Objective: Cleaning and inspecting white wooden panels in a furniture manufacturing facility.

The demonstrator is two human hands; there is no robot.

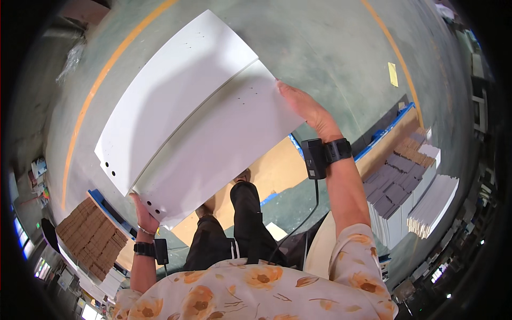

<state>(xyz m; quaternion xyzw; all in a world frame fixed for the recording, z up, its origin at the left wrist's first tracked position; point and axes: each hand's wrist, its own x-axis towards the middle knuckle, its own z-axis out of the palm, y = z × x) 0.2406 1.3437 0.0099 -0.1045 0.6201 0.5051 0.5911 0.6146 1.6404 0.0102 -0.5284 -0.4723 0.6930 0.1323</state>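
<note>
Two flat white panels lie edge against edge in front of me, tilted across the view, with a thin dark seam between them. The farther panel (pixel 154 101) and the nearer panel (pixel 224 133) each have a pair of dark round holes at the left end and tiny holes toward the far right end. My left hand (pixel 145 214) is closed on the nearer panel's left end, beside the seam. My right hand (pixel 306 108) grips that panel's right end, its thumb along the edge and the other fingers hidden underneath. Whether the panels are joined I cannot tell.
Brown board with blue edging (pixel 277 169) lies by my feet. At the right stand stacks of grey-brown pieces (pixel 397 178) and white sheets (pixel 434 205); at the left, a brown stack (pixel 90 234). Orange lines (pixel 88 106) cross the green-grey floor. A black cable (pixel 316 200) hangs from my right wrist device.
</note>
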